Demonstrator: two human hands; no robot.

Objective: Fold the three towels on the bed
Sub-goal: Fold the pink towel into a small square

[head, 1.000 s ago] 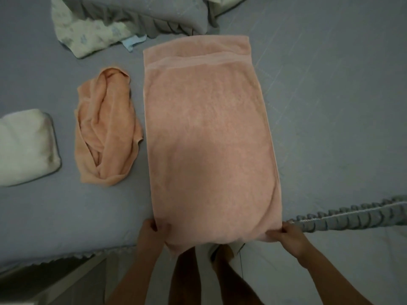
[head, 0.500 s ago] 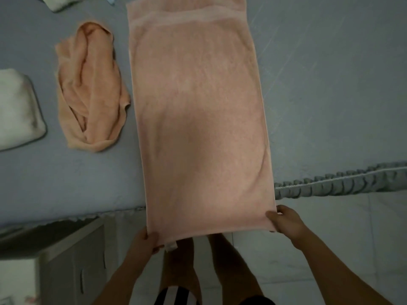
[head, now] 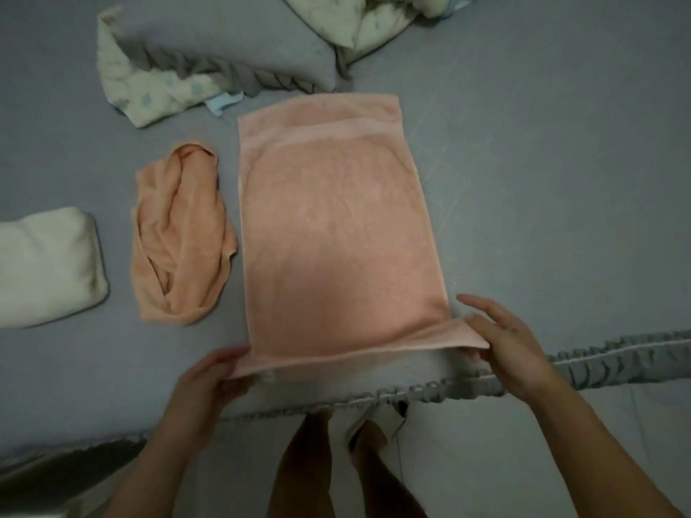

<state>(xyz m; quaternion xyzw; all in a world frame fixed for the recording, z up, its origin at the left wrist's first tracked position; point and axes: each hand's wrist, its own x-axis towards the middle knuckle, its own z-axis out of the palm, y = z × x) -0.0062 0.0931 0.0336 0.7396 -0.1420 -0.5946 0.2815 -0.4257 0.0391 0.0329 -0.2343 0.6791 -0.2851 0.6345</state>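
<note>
A long pink towel lies flat on the grey bed, its near end lifted off the sheet. My left hand pinches the near left corner. My right hand holds the near right corner with thumb under it, the other fingers spread. A crumpled orange towel sits left of the pink one. Farther left lies a folded white towel, partly cut off by the frame edge.
A grey pillow with a ruffled edge and a pale printed blanket lie at the far side. The bed's ruffled edge runs just below my hands. My legs stand on the pale floor.
The towel's near end hung over the bed edge before. Both hands have brought it up and forward onto the bed, so the towel looks shorter.
</note>
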